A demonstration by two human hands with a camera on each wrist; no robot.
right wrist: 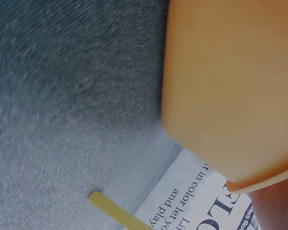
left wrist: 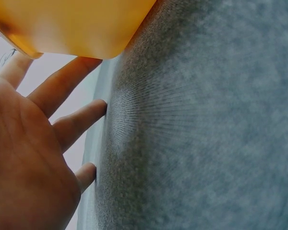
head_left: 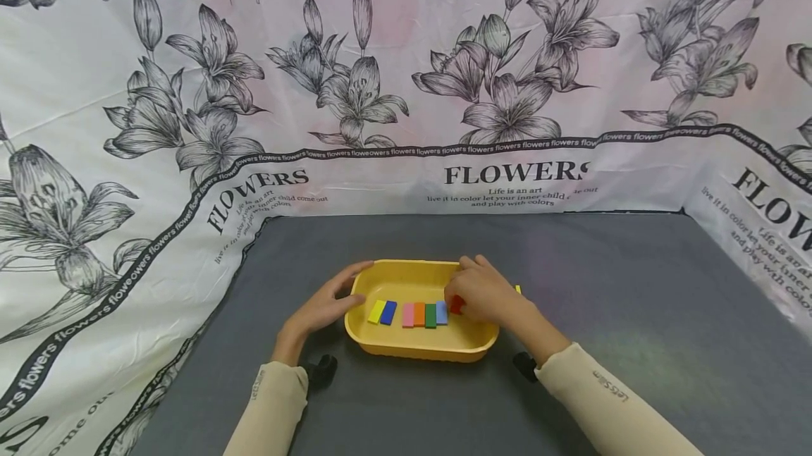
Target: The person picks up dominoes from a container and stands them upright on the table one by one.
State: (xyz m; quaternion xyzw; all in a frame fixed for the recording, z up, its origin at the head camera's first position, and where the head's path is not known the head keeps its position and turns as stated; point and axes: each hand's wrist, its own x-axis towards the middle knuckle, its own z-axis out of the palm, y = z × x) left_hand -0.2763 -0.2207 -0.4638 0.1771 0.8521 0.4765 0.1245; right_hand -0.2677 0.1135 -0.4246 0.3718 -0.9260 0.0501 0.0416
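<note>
A yellow plastic tray [head_left: 419, 352] sits between both hands. My left hand [head_left: 326, 304] rests at its left end with fingers spread and fairly straight, the thumb reaching over the rim; in the left wrist view some fingertips touch the tray's outer wall [left wrist: 81, 28]. Inside the right part of the tray, my right hand [head_left: 485, 294] pinches a small red block [head_left: 455, 304], mostly covered by the fingers. To its left lie a light blue block [head_left: 441, 312], a green block [head_left: 431, 316], an orange block [head_left: 419, 315] and a pink block [head_left: 408, 315] in a row.
Farther left in the tray lie a dark blue block [head_left: 388, 313] and a yellow block [head_left: 376, 311]. A yellow piece [right wrist: 117, 211] stands on the dark grey tabletop [head_left: 406, 414] right of the tray. Flower-printed cloth [head_left: 393, 181] borders the back and sides.
</note>
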